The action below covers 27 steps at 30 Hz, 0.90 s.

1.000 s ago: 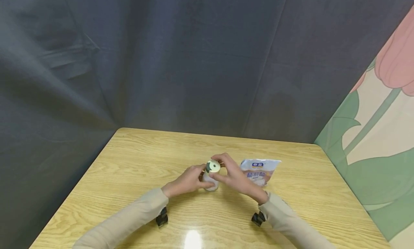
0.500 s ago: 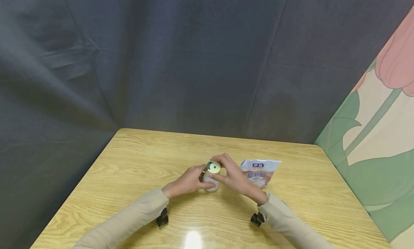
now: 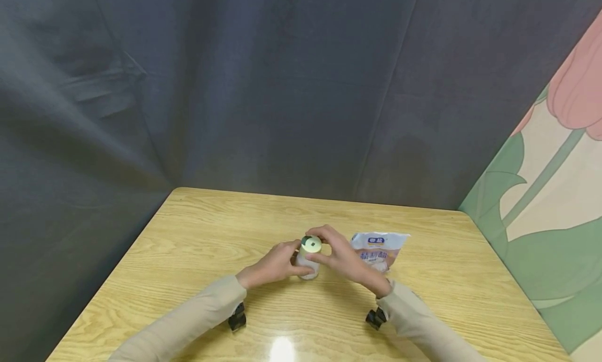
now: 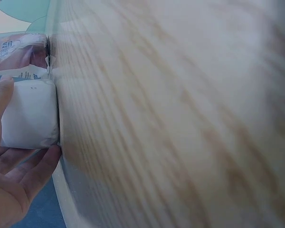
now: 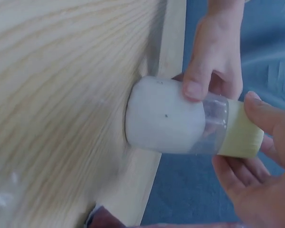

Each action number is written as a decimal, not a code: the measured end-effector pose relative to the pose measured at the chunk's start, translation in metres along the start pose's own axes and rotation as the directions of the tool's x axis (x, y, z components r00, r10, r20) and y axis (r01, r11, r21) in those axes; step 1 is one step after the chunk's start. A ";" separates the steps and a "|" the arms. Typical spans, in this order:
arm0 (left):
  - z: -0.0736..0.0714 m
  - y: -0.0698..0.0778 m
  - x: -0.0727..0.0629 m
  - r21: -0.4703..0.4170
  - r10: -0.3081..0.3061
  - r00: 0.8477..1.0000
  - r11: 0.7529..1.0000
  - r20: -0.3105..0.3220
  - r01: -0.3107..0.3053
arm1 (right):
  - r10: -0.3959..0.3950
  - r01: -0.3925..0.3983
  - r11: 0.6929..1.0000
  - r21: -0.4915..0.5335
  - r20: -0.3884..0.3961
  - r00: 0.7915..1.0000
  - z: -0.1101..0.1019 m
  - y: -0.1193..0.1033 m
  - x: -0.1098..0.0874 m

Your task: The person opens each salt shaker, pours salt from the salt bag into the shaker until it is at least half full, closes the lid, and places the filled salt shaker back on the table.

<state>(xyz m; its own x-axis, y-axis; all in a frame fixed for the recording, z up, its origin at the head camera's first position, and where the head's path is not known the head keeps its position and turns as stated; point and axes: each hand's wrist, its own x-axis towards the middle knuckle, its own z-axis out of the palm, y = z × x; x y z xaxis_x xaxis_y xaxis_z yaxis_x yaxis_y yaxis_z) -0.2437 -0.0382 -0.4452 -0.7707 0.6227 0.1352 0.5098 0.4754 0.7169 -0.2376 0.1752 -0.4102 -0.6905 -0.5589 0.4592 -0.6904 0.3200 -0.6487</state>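
A clear seasoning jar (image 5: 164, 116), mostly filled with white salt, stands upright on the table in the head view. Its pale yellow-green cap (image 3: 312, 245) sits on top and shows a dark patch and a small square mark. My left hand (image 3: 278, 264) grips the jar's body from the left, thumb on the near side. With thumb and fingers, my right hand (image 3: 339, 256) holds the cap from the right. The right wrist view shows the fingers (image 5: 263, 110) round the cap's side. Close to my right hand, a printed salt bag (image 3: 379, 247) stands at the right.
The wood-grain table (image 3: 226, 215) runs back to a dark curtain (image 3: 282, 101). At the right, a floral cloth (image 3: 555, 205) borders the table edge. Black wrist cameras hang below both sleeves.
The dark patch on the cap has turned slightly clockwise, from the left toward the back, under my right hand. The jar, left hand and salt bag stay nearly in place.
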 end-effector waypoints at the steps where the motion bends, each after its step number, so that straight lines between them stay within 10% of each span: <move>1: 0.000 0.000 0.000 0.001 -0.002 1.000 1.000 0.001 0.002 | 0.014 -0.014 1.000 -0.026 -0.009 1.000 0.001 -0.001 0.000; 15: -0.001 -0.002 0.000 0.026 0.012 1.000 1.000 -0.007 -0.012 | -0.050 0.045 0.995 0.093 0.060 0.997 -0.003 0.001 0.001; 27: -0.001 -0.001 -0.002 -0.004 0.009 1.000 1.000 0.009 -0.009 | 0.001 0.000 0.999 -0.035 0.012 1.000 0.003 -0.001 0.002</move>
<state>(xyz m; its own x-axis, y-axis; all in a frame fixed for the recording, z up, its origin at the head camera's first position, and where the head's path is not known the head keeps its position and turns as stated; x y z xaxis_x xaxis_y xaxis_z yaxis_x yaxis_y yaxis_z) -0.2430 -0.0406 -0.4452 -0.7625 0.6328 0.1351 0.5150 0.4671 0.7188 -0.2380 0.1712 -0.4107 -0.6882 -0.5682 0.4511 -0.6976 0.3471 -0.6269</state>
